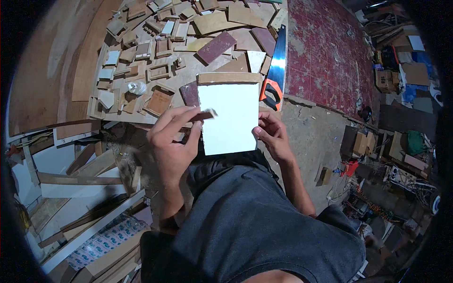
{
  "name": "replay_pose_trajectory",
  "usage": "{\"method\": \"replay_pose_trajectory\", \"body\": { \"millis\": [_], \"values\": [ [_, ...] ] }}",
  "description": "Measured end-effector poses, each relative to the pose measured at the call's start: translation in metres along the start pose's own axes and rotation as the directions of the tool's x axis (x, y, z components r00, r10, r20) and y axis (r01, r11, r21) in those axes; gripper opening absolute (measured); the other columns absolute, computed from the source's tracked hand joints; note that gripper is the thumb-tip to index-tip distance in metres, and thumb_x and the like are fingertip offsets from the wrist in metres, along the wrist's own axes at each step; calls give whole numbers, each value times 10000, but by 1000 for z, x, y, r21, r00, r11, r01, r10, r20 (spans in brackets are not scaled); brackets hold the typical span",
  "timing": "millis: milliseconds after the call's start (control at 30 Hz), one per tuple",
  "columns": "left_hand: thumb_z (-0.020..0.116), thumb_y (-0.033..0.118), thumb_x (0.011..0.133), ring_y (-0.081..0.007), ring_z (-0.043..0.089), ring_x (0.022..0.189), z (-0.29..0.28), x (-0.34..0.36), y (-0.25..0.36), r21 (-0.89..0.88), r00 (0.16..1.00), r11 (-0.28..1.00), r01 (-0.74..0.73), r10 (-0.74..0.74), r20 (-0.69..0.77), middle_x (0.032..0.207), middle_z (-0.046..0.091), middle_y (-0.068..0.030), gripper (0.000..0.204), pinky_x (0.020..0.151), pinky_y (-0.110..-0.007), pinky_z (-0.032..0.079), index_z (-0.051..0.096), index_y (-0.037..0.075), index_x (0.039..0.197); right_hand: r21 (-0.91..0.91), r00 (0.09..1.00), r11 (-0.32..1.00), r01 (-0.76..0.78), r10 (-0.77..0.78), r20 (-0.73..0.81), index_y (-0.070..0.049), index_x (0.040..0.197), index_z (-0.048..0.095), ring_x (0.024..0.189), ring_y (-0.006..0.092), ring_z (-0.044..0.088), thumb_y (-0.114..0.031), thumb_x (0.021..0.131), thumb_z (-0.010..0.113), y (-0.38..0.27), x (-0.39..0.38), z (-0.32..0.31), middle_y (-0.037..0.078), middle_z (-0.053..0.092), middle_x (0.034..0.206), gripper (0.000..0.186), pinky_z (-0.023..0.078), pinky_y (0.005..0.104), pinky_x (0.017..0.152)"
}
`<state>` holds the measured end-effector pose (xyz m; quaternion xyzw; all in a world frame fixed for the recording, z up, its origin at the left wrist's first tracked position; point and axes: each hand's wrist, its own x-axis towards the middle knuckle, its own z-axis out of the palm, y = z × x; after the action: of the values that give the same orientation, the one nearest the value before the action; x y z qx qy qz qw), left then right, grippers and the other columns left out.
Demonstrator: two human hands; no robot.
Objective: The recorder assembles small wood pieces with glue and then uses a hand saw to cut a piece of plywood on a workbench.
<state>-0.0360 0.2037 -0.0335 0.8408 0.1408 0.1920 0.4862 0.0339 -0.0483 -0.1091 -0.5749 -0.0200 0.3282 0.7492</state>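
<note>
A white board (229,122) with a wooden strip (228,78) along its top edge is held upright in front of my body. My right hand (271,137) grips the board's right edge, thumb on the white face. My left hand (174,139) is at the board's left side with a small wooden piece (205,114) between its fingers, overlapping the white face. Behind the board lies a maroon offcut (188,92); to the right, a handsaw with an orange-and-black handle (272,92) rests at the workbench's edge.
The workbench (184,63) holds several small wooden boxes (158,101), offcuts and a white plastic item (137,87). Long boards (85,184) are piled at lower left. A worn red panel (330,56) is at upper right, with clutter (415,141) along the right side.
</note>
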Motion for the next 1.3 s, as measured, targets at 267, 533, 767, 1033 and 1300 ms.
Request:
{"method": "replay_pose_trajectory", "body": {
  "millis": [267,533,767,1033,1300],
  "values": [
    [711,-26,684,-279,558,1163,-12,25,14,233,780,812,-535,369,506,1051,675,-32,315,930,-407,513,734,118,964,-43,999,999,32,-31,41,-14,1165,535,797,61,544,-63,909,624,-10,1,-1,9,609,928,276,430,220,679],
    [719,53,705,-252,471,1270,-12,21,17,225,662,724,-652,399,634,1168,652,11,270,1117,-573,314,727,172,948,-16,999,999,46,-46,28,-7,1165,535,814,70,548,-63,905,630,-18,-1,-5,18,608,944,282,440,224,692],
    [705,65,724,-266,465,1272,-13,14,16,222,683,744,-630,395,614,1196,639,16,244,1129,-566,292,724,179,939,-13,997,998,64,-64,31,-10,1151,531,799,61,540,-35,903,621,-17,1,-5,14,595,934,265,442,214,668],
    [690,61,749,-244,496,1232,-17,9,13,249,684,712,-657,422,595,1159,643,23,261,1126,-560,298,715,200,968,-51,998,998,45,-44,35,-8,1159,538,818,69,547,-52,902,630,-17,3,-4,18,605,946,276,447,224,700],
    [681,94,773,-235,508,1231,-17,18,15,268,671,701,-661,392,629,1200,641,8,249,1121,-548,304,712,195,999,-10,997,999,48,-48,56,-5,1171,542,844,73,552,-75,905,641,-19,5,-7,24,615,968,293,448,226,729]
  ]
}}
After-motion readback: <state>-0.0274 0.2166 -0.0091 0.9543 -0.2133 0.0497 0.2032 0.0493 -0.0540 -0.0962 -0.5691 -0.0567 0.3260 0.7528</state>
